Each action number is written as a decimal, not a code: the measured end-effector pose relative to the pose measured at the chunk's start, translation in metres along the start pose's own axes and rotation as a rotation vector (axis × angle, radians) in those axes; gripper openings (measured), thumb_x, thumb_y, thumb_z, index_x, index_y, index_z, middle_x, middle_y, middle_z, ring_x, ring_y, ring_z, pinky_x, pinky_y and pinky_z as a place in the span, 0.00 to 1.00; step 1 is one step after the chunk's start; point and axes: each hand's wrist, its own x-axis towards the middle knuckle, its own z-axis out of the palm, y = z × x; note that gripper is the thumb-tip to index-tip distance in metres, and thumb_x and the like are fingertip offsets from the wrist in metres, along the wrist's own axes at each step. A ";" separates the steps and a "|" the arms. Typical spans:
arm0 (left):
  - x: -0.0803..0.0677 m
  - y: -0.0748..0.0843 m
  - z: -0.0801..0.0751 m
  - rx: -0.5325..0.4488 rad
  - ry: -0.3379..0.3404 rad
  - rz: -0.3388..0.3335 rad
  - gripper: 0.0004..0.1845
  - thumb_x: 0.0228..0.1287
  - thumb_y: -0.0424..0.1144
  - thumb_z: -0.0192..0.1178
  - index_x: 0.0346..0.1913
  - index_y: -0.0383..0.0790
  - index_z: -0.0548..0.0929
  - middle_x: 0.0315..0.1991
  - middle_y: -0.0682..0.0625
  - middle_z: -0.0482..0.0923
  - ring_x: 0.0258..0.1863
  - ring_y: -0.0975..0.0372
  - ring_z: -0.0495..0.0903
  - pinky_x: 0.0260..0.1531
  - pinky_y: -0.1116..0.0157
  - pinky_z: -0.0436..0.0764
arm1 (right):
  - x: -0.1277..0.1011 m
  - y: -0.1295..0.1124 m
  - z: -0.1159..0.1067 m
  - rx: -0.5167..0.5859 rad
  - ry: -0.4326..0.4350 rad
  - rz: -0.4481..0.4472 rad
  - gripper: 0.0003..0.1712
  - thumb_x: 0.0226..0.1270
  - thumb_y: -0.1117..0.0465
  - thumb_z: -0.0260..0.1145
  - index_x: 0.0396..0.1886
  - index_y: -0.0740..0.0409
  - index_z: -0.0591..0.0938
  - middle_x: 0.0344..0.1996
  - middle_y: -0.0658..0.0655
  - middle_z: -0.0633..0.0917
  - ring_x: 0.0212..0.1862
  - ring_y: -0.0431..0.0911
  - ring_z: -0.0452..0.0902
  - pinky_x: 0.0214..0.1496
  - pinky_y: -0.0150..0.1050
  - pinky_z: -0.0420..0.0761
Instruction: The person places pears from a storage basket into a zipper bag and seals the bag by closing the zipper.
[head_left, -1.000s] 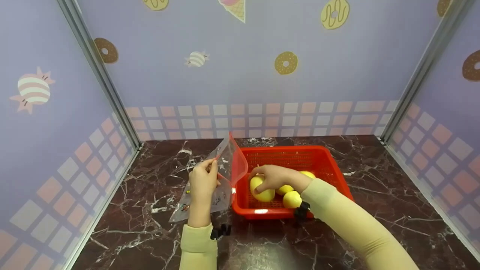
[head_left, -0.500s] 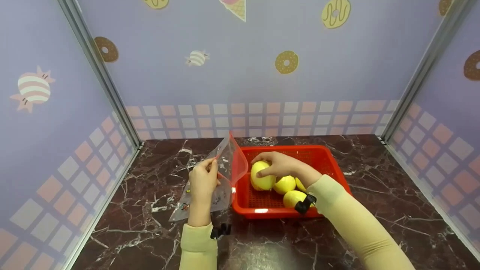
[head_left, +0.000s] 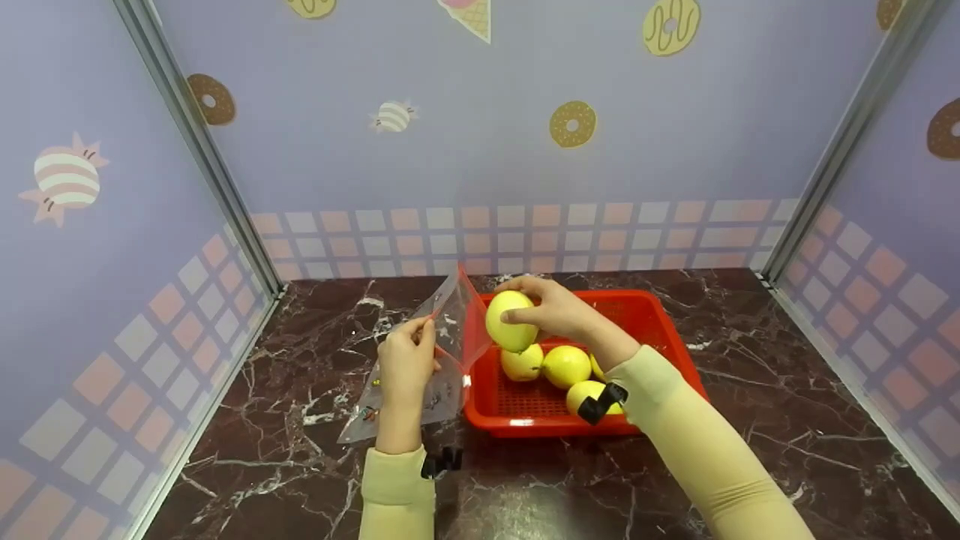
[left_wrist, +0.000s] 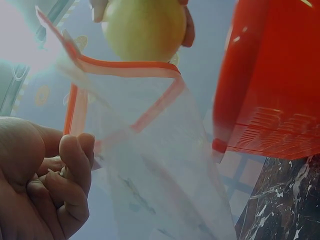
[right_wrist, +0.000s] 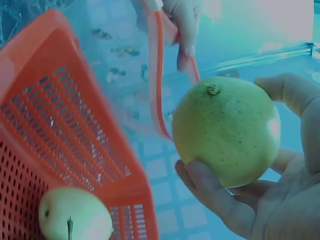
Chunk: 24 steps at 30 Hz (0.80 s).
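My right hand (head_left: 551,309) grips a yellow-green pear (head_left: 510,321) and holds it above the left end of the red basket (head_left: 660,322), right at the mouth of a clear zip bag (head_left: 450,337) with a red seal strip. The same pear (right_wrist: 226,131) fills the right wrist view, speckled, stem up. My left hand (head_left: 407,364) pinches the bag's near edge and holds it upright with its mouth open. From the left wrist the pear (left_wrist: 142,27) hangs just over the bag's red rim (left_wrist: 125,66). Three more pears (head_left: 566,366) lie in the basket.
The basket stands on a dark marbled tabletop (head_left: 750,390). Lilac walls with doughnut and sweet stickers (head_left: 572,124) close in the left, back and right sides. Metal posts (head_left: 199,142) stand in the two back corners.
My right hand lifted one pear out of the basket and carried it up and left to the bag's mouth. The left hand and bag stayed in place.
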 end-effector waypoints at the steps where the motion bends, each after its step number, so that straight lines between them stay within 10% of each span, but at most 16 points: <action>1: 0.000 0.000 0.000 0.003 0.000 0.002 0.15 0.74 0.40 0.59 0.52 0.37 0.89 0.18 0.48 0.84 0.06 0.73 0.72 0.12 0.70 0.71 | 0.000 -0.002 0.002 0.015 0.011 -0.008 0.30 0.68 0.55 0.71 0.69 0.49 0.78 0.61 0.62 0.79 0.50 0.51 0.82 0.41 0.43 0.88; 24: -0.001 0.002 0.000 0.011 0.003 0.004 0.14 0.74 0.41 0.59 0.52 0.37 0.90 0.21 0.47 0.86 0.06 0.72 0.72 0.13 0.69 0.73 | 0.014 -0.015 0.074 -0.042 0.191 -0.175 0.29 0.65 0.55 0.75 0.66 0.48 0.79 0.58 0.60 0.83 0.50 0.52 0.83 0.49 0.46 0.85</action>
